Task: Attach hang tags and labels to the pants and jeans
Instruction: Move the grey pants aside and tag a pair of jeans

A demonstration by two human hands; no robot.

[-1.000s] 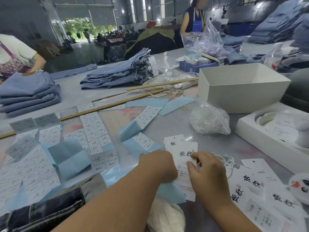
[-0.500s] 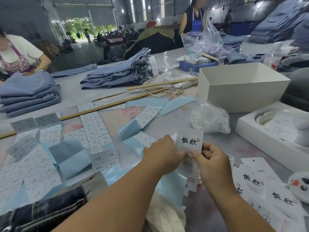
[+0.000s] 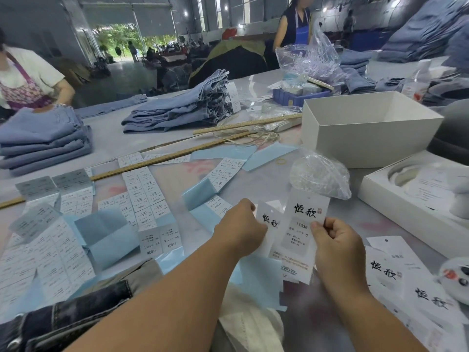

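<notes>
My right hand [image 3: 337,246] pinches the right edge of a white hang tag [image 3: 299,232] printed with black characters and "1103#", held upright above the table. My left hand [image 3: 238,228] grips a second white hang tag [image 3: 269,224] just behind and to the left of the first. More hang tags [image 3: 396,273] lie flat at the lower right. Sheets of size stickers [image 3: 144,194] on pale blue backing cover the table to the left. Dark jeans [image 3: 63,318] lie at the near left edge. Stacks of light blue jeans [image 3: 182,107] rest farther back.
A clear bag of fasteners [image 3: 319,174] sits just beyond the tags. An open white box [image 3: 365,138] and a white tray [image 3: 406,199] stand to the right. Two long wooden rulers [image 3: 177,154] cross the middle. Two other people work at the far side.
The tags have come up off the table. My hands have drawn apart, separating the front tag to the right from the one in my left hand.
</notes>
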